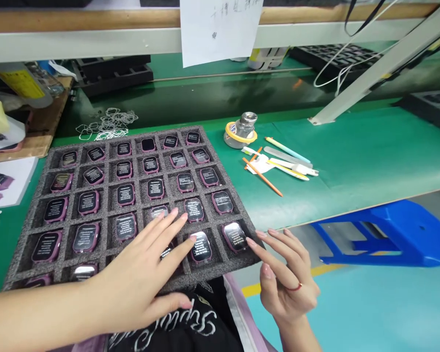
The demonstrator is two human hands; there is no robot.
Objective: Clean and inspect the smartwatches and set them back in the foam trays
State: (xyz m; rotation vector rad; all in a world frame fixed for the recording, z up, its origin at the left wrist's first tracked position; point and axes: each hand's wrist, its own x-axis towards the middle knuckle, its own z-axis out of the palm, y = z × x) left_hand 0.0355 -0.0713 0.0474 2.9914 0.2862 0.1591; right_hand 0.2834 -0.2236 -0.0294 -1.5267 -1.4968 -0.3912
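The spread, open fingers (165,230) of the left hand (132,278) rest on glossy black, pink-framed smartwatches (201,247) in a dark grey foam tray (135,141) — the right hand's (288,283) open fingers (264,256) hover just beside it; every visible slot is filled.

Open reach on the green mat, tight over the tray

A hand can pass over the green mat (355,156) right of the pens and tools (275,166), up to the white strut (381,68). The low shelf (95,41) blocks reach upward. A jar (246,125) stands just beside the foam tray (201,132). The left hand (132,274) covers the near watches (201,247), and the right hand (284,278) sits at the tray's near corner.
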